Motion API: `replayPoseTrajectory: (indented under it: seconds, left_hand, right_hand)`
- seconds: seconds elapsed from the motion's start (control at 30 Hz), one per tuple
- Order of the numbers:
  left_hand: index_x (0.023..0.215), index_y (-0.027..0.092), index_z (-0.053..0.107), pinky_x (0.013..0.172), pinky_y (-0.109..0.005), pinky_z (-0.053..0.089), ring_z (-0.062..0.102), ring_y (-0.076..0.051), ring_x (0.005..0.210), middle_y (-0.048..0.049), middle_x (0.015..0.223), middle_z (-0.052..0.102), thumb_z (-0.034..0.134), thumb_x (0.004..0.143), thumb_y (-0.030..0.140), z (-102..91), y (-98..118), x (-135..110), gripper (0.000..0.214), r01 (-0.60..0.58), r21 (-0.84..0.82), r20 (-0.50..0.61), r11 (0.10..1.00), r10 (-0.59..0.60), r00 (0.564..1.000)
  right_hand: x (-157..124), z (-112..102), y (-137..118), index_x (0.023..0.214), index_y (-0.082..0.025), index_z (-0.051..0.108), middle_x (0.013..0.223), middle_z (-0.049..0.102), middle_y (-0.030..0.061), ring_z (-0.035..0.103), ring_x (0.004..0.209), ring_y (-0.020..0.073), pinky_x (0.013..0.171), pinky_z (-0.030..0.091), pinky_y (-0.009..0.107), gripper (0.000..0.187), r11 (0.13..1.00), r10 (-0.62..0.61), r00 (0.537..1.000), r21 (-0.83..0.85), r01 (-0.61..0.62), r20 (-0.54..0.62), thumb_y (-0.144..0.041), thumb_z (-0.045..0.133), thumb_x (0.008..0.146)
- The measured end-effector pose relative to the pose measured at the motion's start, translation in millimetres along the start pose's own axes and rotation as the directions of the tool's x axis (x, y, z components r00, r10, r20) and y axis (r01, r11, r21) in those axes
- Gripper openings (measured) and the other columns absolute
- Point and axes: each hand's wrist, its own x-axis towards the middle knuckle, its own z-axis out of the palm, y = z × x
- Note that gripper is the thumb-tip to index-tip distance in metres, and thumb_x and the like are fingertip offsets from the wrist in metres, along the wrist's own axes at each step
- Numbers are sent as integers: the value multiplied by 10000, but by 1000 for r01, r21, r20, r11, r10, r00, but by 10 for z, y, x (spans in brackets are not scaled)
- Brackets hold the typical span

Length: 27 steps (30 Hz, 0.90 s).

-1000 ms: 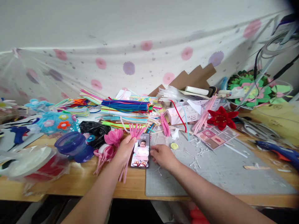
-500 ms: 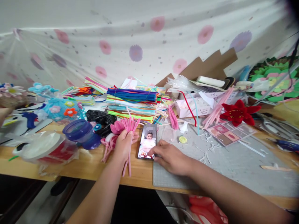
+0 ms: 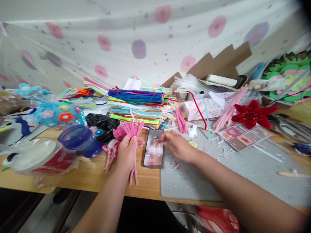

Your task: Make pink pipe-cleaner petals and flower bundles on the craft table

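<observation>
Wooden tabletop (image 3: pixel 92 176), heavily cluttered, backed by a white sheet (image 3: pixel 138 29) printed with pink and purple flowers. Left hand (image 3: pixel 126 151) is closed in a fist round a bundle of pink pipe cleaners (image 3: pixel 132 128); the tips fan out above the fist and the tails hang below it over the wood. Phone (image 3: pixel 152 152) lies flat, screen up and lit, just right of that hand, against the left edge of the grey cutting mat (image 3: pixel 218 174); the lower part of the screen is blurred. Right hand (image 3: pixel 178 148) grips nothing: palm down, fingers loosely extended, one fingertip touching the upper part of the phone screen. Stack of coloured pipe cleaners (image 3: pixel 136 103) lies behind both hands. Purple tub (image 3: pixel 77 137) and black bag (image 3: pixel 102 123) are to the left of the fist. Red flower (image 3: pixel 252 113) is well apart on the right.
</observation>
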Motion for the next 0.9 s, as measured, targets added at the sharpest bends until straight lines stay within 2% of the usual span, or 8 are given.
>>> replayPoseTrajectory:
  seconds: [0.1,0.27,0.5,0.7,0.77,0.9]
  left_hand:
    - [810,147,582,629,-292,535,654,-160,662,-29,763,650,607,742,368,1,-7,-6,232,-12,9,-10,1000,12,1000]
    - [799,150,579,630,-291,531,650,-157,649,-17,739,645,599,751,363,10,-8,-2,219,-21,15,-24,1000,21,999]
    - [779,165,563,616,-273,519,643,-151,638,-5,731,646,591,761,353,-4,-4,-2,191,-37,21,-16,999,38,999]
    - [796,159,576,596,-259,507,632,-141,618,-4,726,637,590,759,348,-3,17,-9,193,-26,25,-32,999,27,999]
    - [802,155,579,594,-256,505,628,-136,606,-4,723,636,595,753,345,-2,25,-12,196,-19,18,-40,1000,20,999]
    - [809,155,576,601,-257,503,627,-133,602,0,724,635,589,762,345,-5,29,-12,196,-26,12,-33,1000,27,999]
  right_hand:
    - [8,52,-43,961,-183,508,981,631,51,511,957,179,823,419,301,174,999,-35,998,5,35,51,-85,457,826]
    - [43,119,-61,1002,-174,532,979,628,59,499,972,192,849,410,314,242,992,-34,993,-115,48,117,-62,451,804]
    - [-21,35,-55,923,-178,559,895,632,49,518,900,182,786,411,291,180,992,36,998,-121,-31,44,-76,450,822]
    - [9,122,-74,1012,-187,535,986,617,51,495,970,185,844,389,308,219,991,-12,997,-132,21,73,-102,482,816]
    - [15,146,-78,1015,-183,550,950,614,55,494,963,190,839,387,312,226,984,-5,997,-175,20,83,-105,477,816]
    - [-15,125,-54,946,-167,584,865,609,58,502,900,187,801,390,302,185,977,4,1000,-215,2,27,-108,460,823]
